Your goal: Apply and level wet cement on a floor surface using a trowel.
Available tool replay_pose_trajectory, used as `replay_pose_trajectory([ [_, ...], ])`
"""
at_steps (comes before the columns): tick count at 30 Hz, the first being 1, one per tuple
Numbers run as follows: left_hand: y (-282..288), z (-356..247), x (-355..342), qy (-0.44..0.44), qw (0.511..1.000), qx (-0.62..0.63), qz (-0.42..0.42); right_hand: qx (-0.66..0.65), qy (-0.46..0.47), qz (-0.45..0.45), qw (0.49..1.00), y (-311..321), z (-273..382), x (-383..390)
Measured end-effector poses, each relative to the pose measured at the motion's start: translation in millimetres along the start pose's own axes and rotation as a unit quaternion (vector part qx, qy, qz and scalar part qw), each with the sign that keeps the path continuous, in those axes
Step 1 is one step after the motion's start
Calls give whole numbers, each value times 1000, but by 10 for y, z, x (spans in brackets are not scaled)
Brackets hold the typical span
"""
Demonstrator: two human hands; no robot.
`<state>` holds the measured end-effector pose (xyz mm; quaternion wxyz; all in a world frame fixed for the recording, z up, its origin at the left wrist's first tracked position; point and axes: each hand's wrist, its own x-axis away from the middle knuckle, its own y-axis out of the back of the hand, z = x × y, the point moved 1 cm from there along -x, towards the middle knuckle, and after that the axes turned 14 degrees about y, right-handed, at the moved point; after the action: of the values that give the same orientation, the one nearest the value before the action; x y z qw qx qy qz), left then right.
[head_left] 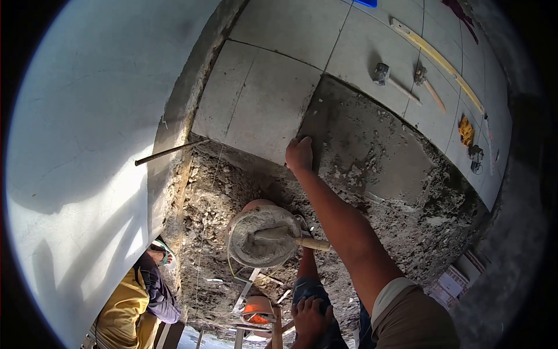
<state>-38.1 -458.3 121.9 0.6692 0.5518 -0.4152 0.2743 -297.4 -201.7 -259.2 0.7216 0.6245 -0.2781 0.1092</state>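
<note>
My right hand (299, 155) is closed at the near corner of a laid grey tile (273, 110), where the tile meets wet mortar (349, 128). A dark narrow strip shows beside the fingers; whether it is a tool or shadow I cannot make out. My left hand (311, 319) lies with fingers spread on my knee. Between my feet and the tiles stands a bucket (235, 244) of grey mortar. A trowel with a wooden handle (313, 243) rests across it, its blade in the mix.
Two mallets (381, 73) (421, 75), a long yellow level (442, 61) and an orange-brown cloth (466, 131) lie on the tiles at right. A metal rod (168, 152) juts out by the left wall. An orange bucket (258, 309) stands near. Another person's yellow clothing (122, 296) shows at lower left.
</note>
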Motion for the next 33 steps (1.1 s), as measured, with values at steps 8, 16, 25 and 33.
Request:
replay_pose_trajectory([
  [8,-121,-720,-46,-146,986,57,63,-194,-231,-253,919,-857,-1383,1360],
  [16,74,-249,-97,-80,996,27,24,-443,-297,-339,775,461,-1256,681],
  [25,13,-253,-127,-70,996,36,46,54,22,81,995,156,-829,512],
  [33,131,-90,-109,-34,998,36,45,-24,175,158,971,219,427,1001],
])
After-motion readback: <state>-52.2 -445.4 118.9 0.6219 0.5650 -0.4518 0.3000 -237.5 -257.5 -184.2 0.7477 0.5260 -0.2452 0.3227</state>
